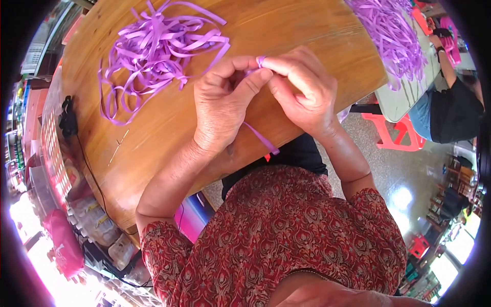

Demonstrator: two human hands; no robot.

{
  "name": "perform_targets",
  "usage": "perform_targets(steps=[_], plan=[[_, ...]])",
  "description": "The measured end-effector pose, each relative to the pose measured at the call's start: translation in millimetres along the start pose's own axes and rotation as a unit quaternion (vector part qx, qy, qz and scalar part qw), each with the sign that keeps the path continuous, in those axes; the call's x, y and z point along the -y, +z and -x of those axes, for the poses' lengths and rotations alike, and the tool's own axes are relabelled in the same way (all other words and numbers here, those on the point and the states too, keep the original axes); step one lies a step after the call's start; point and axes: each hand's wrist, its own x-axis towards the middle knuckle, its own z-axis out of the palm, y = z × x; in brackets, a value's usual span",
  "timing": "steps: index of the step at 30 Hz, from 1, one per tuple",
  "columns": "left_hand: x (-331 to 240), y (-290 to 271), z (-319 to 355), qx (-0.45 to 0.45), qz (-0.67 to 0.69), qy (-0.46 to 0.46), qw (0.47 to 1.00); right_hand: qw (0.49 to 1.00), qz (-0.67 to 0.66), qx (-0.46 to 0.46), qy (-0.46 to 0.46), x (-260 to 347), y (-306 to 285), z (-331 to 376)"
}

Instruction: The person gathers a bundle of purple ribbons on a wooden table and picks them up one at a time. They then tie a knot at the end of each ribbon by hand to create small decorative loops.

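Note:
Both of my hands meet above the wooden table, fingertips almost touching. A purple ribbon point(261, 138) is pinched between them; a small loop of it shows at the fingertips, and its tail hangs below toward the table's near edge. My left hand point(222, 100) is closed, thumb pressed against the fingers on the ribbon. My right hand point(306, 89) also pinches it, index finger and thumb at the loop. Part of the ribbon is hidden behind the fingers. Beyond my left hand lies a loose heap of purple ribbons point(153, 53).
The wooden table point(286, 25) carries a thin stick-like item point(118, 146) and a black cable point(92, 174) at left. A second purple ribbon pile point(391, 38) lies at the far right. A red plastic stool point(394, 134) and another person point(452, 110) are at right.

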Motion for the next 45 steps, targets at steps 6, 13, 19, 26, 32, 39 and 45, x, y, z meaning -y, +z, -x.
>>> perform_targets(steps=[6, 13, 19, 26, 32, 39, 45], plan=[[-1, -3, 0, -0.014, 0.050, -0.020, 0.998, 0.980, -0.117, 0.036, 0.157, 11, -1, -2], [-7, -4, 2, 0.018, 0.053, -0.071, 0.996, 0.925, -0.300, 0.097, 0.213, -1, -10, 5], [-10, -3, 3, 0.015, -0.044, -0.091, 0.995, 0.987, 0.083, 0.130, -0.036, 3, -20, -6], [-14, -14, -2, 0.044, -0.057, -0.135, 0.988, 0.952, 0.088, 0.171, -0.236, 2, -37, -38], [-11, -18, -6, 0.075, 0.002, -0.168, 0.983, 0.972, 0.043, 0.164, -0.163, -3, -42, -48], [-8, -10, -6, 0.021, 0.010, -0.113, 0.993, 0.992, -0.054, 0.112, -0.019, 0, -27, -27], [-9, -3, 0, 0.010, -0.009, -0.069, 0.997, 0.986, -0.149, 0.052, 0.045, -13, -10, -9]])
